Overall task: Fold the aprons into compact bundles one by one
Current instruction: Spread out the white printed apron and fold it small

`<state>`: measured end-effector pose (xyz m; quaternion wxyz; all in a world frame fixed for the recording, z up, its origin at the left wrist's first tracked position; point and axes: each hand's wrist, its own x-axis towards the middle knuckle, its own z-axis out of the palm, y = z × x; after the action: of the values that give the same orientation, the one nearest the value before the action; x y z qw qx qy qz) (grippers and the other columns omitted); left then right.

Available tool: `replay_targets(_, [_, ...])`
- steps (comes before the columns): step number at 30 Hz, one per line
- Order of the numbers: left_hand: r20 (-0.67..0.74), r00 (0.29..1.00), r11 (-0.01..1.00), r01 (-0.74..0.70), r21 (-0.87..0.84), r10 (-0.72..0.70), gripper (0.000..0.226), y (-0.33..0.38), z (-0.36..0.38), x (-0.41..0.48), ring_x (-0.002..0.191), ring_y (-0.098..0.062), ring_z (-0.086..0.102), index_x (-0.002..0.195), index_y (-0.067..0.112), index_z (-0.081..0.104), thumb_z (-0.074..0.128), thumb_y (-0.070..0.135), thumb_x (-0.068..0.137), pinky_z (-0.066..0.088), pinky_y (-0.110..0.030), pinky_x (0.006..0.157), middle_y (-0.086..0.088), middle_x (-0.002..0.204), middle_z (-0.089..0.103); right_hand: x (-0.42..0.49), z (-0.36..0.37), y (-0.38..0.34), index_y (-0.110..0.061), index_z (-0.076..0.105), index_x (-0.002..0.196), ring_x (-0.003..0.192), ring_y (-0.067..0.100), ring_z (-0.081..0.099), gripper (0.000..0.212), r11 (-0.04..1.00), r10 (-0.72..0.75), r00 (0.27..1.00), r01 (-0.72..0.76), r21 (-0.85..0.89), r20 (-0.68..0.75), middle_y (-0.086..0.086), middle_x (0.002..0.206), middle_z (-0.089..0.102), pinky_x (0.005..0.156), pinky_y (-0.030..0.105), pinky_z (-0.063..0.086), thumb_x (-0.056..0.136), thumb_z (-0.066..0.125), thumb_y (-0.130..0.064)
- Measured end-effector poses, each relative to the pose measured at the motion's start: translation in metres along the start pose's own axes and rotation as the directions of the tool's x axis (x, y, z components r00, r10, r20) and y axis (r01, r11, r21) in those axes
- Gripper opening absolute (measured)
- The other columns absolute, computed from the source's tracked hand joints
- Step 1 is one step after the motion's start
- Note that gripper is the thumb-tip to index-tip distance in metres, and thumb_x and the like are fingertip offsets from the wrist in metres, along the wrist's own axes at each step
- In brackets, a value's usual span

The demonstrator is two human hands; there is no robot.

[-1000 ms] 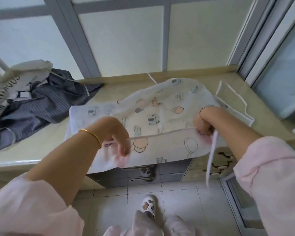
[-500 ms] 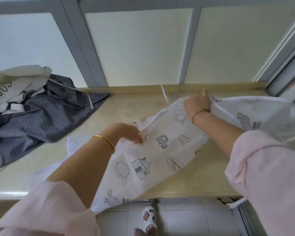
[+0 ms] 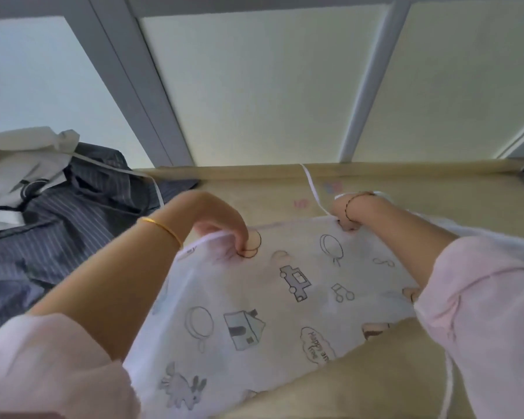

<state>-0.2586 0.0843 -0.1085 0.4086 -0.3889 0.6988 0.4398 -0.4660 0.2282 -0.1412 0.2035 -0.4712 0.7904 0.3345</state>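
Note:
A white apron [image 3: 273, 316] printed with houses, cars and balloons lies spread on the beige counter [image 3: 406, 195]. My left hand [image 3: 224, 228] pinches its far folded edge at the left, fingers curled into the cloth. My right hand [image 3: 350, 213] grips the same far edge at the right, near the white tie strap [image 3: 312, 189] that runs up toward the window ledge. Both forearms reach over the apron in pink sleeves. The apron's near part hangs off the counter's front edge.
A pile of other aprons sits at the left: a dark striped one [image 3: 58, 225] with a white printed one [image 3: 15, 173] on top. Frosted window panels with grey frames [image 3: 152, 95] rise behind the counter. A white strap [image 3: 448, 385] dangles at the lower right.
Both hands have carried the apron's near edge up and over to the far side of the counter, folding it. The view has moved closer to the counter.

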Motion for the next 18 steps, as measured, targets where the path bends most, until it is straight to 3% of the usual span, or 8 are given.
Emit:
replay_targets(3, [-0.126, 0.988, 0.986, 0.109, 0.127, -0.093, 0.041, 0.011, -0.037, -0.01, 0.108, -0.034, 0.06, 0.1, 0.004, 0.061, 0.072, 0.017, 0.062, 0.046, -0.041, 0.098, -0.017, 0.114, 0.062, 0.0, -0.036, 0.008, -0.013, 0.053, 0.095, 0.088, 0.022, 0.045, 0.008, 0.994, 0.101, 0.994, -0.1, 0.052, -0.031, 0.001, 0.097, 0.05, 0.083, 0.034, 0.036, 0.088, 0.049, -0.014])
replay_targets(5, [-0.385, 0.923, 0.91, 0.154, 0.385, 0.007, 0.027, 0.019, -0.05, -0.009, 0.102, -0.03, 0.057, 0.103, 0.006, 0.057, 0.062, 0.015, 0.078, 0.047, -0.035, 0.089, -0.014, 0.113, 0.057, -0.004, -0.057, 0.008, -0.022, 0.054, 0.1, 0.098, 0.023, 0.048, 0.02, 0.982, 0.174, 0.937, -0.189, -0.023, -0.302, 0.0, 0.107, 0.056, 0.082, 0.032, 0.033, 0.088, 0.045, -0.009])
replay_targets(7, [-0.661, 0.711, 0.797, 0.246, 0.552, 0.239, 0.016, 0.024, -0.056, 0.003, 0.089, -0.027, 0.052, 0.101, 0.007, 0.059, 0.048, 0.008, 0.089, 0.046, -0.035, 0.079, -0.01, 0.105, 0.058, 0.0, -0.072, 0.005, -0.015, 0.06, 0.109, 0.101, 0.025, 0.056, 0.03, 0.975, 0.204, 0.822, -0.218, 0.038, -0.532, 0.005, 0.109, 0.058, 0.075, 0.031, 0.035, 0.088, 0.044, -0.001])
replay_targets(9, [-0.797, 0.52, 0.746, 0.388, 0.541, 0.308, 0.027, 0.02, -0.052, 0.017, 0.101, -0.027, 0.049, 0.114, 0.009, 0.057, 0.044, 0.007, 0.09, 0.04, -0.038, 0.086, -0.009, 0.111, 0.052, 0.009, -0.074, 0.004, -0.009, 0.061, 0.112, 0.1, 0.026, 0.057, 0.032, 0.978, 0.191, 0.76, -0.203, 0.053, -0.622, 0.009, 0.11, 0.054, 0.07, 0.031, 0.034, 0.086, 0.046, 0.002])
replay_targets(12, [-0.865, 0.41, 0.758, 0.453, 0.469, 0.29, 0.044, 0.009, -0.037, 0.041, 0.129, -0.03, 0.029, 0.131, 0.013, 0.044, 0.05, 0.008, 0.087, 0.03, -0.044, 0.103, -0.013, 0.141, 0.03, 0.022, -0.066, 0.003, -0.013, 0.058, 0.115, 0.104, 0.026, 0.05, 0.033, 0.98, 0.183, 0.73, -0.189, 0.062, -0.659, 0.008, 0.116, 0.049, 0.074, 0.031, 0.035, 0.086, 0.047, -0.002])
replay_targets(15, [-0.849, 0.264, 0.782, 0.335, 0.526, 0.458, 0.038, 0.004, -0.023, 0.06, 0.113, -0.032, 0.044, 0.124, 0.011, 0.044, 0.055, 0.008, 0.087, 0.043, -0.04, 0.089, -0.014, 0.134, 0.036, 0.032, -0.055, 0.0, -0.009, 0.048, 0.122, 0.108, 0.028, 0.047, 0.039, 0.985, 0.161, 0.73, -0.081, 0.149, -0.664, 0.012, 0.122, 0.044, 0.072, 0.032, 0.037, 0.084, 0.051, 0.001])
replay_targets(16, [-0.834, 0.27, 0.808, 0.231, 0.541, 0.481, 0.031, 0.005, -0.017, 0.064, 0.099, -0.032, 0.05, 0.119, 0.01, 0.046, 0.054, 0.007, 0.089, 0.047, -0.039, 0.076, -0.013, 0.124, 0.042, 0.033, -0.051, -0.004, -0.008, 0.045, 0.123, 0.108, 0.029, 0.046, 0.042, 0.985, 0.142, 0.735, -0.037, 0.17, -0.663, 0.013, 0.123, 0.043, 0.074, 0.033, 0.038, 0.082, 0.05, 0.004])
replay_targets(18, [-0.803, 0.374, 0.868, -0.014, 0.496, 0.465, 0.019, 0.013, -0.003, 0.07, 0.084, -0.034, 0.054, 0.114, 0.008, 0.045, 0.046, 0.012, 0.096, 0.048, -0.043, 0.064, -0.012, 0.114, 0.045, 0.035, -0.044, -0.012, -0.008, 0.042, 0.124, 0.108, 0.03, 0.045, 0.047, 0.981, 0.1, 0.75, 0.037, 0.192, -0.654, 0.013, 0.123, 0.041, 0.078, 0.034, 0.039, 0.08, 0.05, 0.006])
